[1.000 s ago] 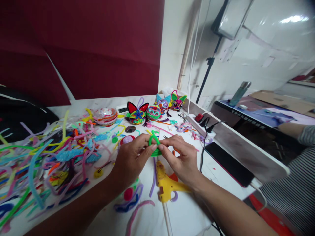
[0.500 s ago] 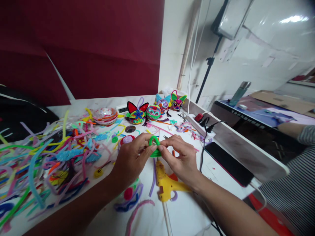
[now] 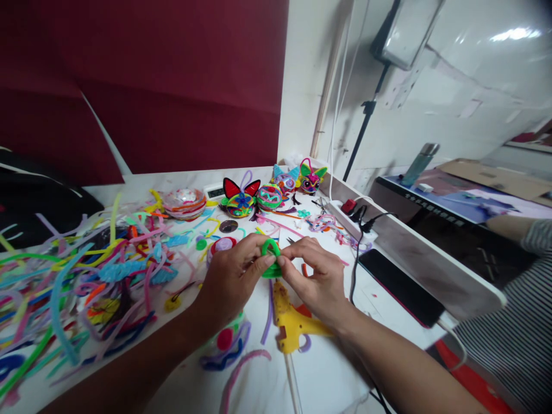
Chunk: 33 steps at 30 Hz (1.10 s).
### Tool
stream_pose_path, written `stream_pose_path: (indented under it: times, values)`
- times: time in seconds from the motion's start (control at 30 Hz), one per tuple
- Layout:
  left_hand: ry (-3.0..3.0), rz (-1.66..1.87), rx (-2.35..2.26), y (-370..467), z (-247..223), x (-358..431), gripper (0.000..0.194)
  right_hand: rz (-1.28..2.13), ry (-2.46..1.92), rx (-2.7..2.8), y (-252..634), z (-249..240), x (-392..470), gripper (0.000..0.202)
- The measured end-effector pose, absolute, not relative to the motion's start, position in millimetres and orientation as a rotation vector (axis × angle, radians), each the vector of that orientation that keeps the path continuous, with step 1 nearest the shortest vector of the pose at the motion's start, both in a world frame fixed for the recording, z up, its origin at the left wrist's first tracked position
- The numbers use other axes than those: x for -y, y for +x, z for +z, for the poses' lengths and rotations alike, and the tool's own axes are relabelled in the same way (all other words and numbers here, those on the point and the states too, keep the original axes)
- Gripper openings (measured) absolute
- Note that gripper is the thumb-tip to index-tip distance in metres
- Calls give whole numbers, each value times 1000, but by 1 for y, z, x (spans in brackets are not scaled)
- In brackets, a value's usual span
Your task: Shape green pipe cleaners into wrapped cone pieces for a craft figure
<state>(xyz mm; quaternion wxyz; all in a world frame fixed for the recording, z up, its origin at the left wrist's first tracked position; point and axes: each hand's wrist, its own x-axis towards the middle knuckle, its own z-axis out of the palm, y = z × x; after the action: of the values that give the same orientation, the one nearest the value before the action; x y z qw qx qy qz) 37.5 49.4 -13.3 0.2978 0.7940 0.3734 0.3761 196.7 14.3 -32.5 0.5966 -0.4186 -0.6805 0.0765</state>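
Observation:
Between my two hands is a green pipe cleaner point(image 3: 271, 269) bent into a loop, with more green strands below it. My left hand point(image 3: 235, 267) pinches it from the left, thumb in front. From the right, the thumb and fingertips of my right hand point(image 3: 313, 273) close on its other side. Just below lies a yellow hot glue gun point(image 3: 291, 325), a clear glue stick point(image 3: 293, 382) coming out of its back end. A purple pipe cleaner point(image 3: 268, 313) and a pink one point(image 3: 241, 374) rest nearby. Under my left wrist, a decorated clear ball point(image 3: 228, 345) is partly hidden.
A heap of coloured pipe cleaners point(image 3: 99, 276) covers the left side. Several decorated balls, one with red ears point(image 3: 241, 198), stand at the back. A phone point(image 3: 401, 287), a power strip point(image 3: 353, 221) and cables lie right. A person in a striped sleeve point(image 3: 537, 236) is beyond.
Almost nothing differs. The green loop has tilted or shifted very slightly between my fingers, and both hands keep their places.

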Motion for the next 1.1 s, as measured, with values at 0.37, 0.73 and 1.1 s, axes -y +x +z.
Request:
stream_pose_path:
  times: [0.37,0.73,1.1]
  values:
    - [1993,991,-974,40,-14,-51,15,227,-985,1513,196,-32,-14,7]
    - [1608,968,-909,40,-8,-57,19,638,-1054,1312,199,-31,-17,6]
    - [1760,961,-955,39,-15,-61,18,875,-1040,1252,203,-36,-23,10]
